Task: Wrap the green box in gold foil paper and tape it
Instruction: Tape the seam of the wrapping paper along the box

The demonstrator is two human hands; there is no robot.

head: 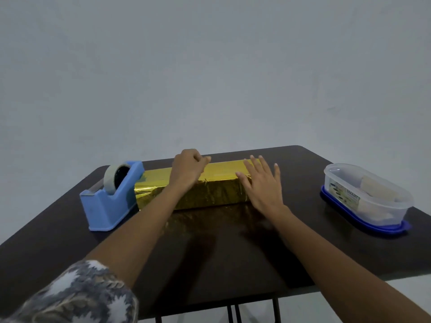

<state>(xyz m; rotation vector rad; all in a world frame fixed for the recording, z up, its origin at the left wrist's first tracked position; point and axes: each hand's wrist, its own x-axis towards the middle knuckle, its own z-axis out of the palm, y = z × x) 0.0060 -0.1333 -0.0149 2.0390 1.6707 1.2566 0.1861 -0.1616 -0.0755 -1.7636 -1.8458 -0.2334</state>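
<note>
On dark table (233, 264), centre-far: long box wrapped in gold foil paper (219, 183), lying lengthwise left to right, green not visible. Left hand (189, 169) curled on box top, fingers bent over far edge. Right hand (261, 183) flat, fingers spread wide, pressing box's right end. Blue tape dispenser (112, 197) touching box's left end. Clear plastic container (366, 197) far right, well apart.
</note>
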